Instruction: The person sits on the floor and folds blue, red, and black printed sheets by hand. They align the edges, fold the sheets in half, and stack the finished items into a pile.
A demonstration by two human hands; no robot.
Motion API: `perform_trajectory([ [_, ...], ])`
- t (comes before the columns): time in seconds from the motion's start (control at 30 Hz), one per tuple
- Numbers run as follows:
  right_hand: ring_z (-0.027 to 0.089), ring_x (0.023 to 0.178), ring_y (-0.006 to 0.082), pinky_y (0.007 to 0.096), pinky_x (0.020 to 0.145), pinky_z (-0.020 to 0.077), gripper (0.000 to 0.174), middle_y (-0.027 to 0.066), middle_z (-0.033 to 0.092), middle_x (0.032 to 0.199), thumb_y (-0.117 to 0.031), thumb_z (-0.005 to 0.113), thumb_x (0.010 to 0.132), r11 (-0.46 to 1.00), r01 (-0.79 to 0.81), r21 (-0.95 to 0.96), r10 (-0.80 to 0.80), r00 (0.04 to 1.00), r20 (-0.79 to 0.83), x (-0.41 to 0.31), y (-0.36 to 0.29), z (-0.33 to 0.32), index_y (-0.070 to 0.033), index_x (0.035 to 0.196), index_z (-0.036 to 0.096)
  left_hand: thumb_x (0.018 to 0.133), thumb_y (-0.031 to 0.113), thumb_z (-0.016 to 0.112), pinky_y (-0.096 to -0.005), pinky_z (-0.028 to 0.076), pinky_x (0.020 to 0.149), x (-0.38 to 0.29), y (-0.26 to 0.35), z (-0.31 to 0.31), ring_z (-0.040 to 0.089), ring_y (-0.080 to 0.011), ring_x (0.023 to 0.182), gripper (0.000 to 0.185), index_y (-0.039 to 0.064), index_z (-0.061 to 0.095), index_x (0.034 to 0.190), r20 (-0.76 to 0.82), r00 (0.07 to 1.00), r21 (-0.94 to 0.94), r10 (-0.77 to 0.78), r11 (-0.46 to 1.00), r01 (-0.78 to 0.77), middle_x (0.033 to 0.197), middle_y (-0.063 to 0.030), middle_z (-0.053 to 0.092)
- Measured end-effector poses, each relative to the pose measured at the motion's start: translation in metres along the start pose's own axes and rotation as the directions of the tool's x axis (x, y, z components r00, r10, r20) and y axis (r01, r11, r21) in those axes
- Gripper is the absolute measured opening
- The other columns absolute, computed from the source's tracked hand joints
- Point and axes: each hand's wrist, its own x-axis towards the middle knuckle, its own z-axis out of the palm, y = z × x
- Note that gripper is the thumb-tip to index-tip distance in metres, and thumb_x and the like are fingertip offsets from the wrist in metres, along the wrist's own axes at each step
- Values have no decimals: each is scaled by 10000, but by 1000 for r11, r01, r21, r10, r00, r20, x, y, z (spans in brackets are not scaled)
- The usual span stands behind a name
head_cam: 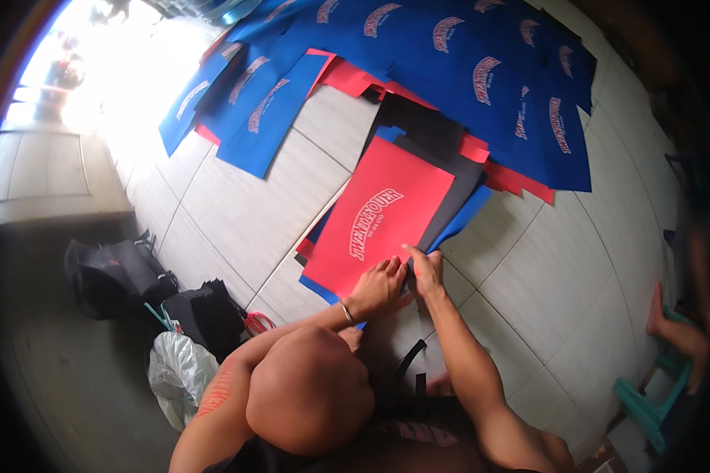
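Observation:
A red printed sheet, fabric-like and bearing white-outlined lettering, lies on top of a stack of black, blue and red sheets before me. My left hand rests on its near edge, fingers together and bent; whether they pinch the sheet is hidden. Beside it, my right hand grips the near right corner of the stack, thumb on top and fingers partly out of sight. Just beyond that hand, the edge of a blue sheet curls up. A black sheet shows past the red one's far end.
Overlapping blue printed sheets cover the far tiled floor. Left of my bent knee are a black bag, a dark bundle, red-handled scissors and a plastic bag. Another person's foot is near a green stool.

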Motion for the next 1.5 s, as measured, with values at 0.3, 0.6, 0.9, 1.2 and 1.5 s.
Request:
perform_trajectory([
  [0.3,353,460,44,291,441,252,303,-70,467,611,-2,740,840,998,68,-10,-69,974,-216,-1,5,28,-119,678,512,851,388,742,-452,543,911,111,-267,-118,624,-372,1101,687,-3,507,1365,-373,802,272,-467,771,576,1222,-211,601],
  [0.6,464,617,62,284,548,382,174,-24,563,776,-30,762,846,994,112,4,-111,988,-110,16,14,46,-36,804,593,948,160,523,-453,575,855,139,-356,-128,665,-361,1059,229,10,681,1019,-184,800,503,-571,644,576,1105,-184,664],
  [0.9,451,593,46,253,534,377,132,-62,560,728,7,739,827,973,82,-217,-128,970,-205,28,28,37,-54,785,630,922,160,534,-515,540,715,101,-227,-154,691,-402,833,183,67,691,913,-208,918,350,-338,850,393,902,-194,690],
  [1.2,609,1087,160,350,936,491,380,62,638,1187,-209,737,922,848,-236,475,55,930,363,12,14,17,-38,1234,603,914,163,580,-454,563,680,31,-34,-43,685,-340,831,122,91,649,984,196,926,8,-324,944,328,943,-116,653],
  [1.5,604,775,112,274,726,500,128,19,666,914,-18,765,836,988,20,153,-20,1000,-2,7,25,30,1,935,686,893,246,666,-452,559,744,-11,-46,-51,683,-374,852,249,17,698,985,274,886,-266,-373,856,443,938,-191,676],
])
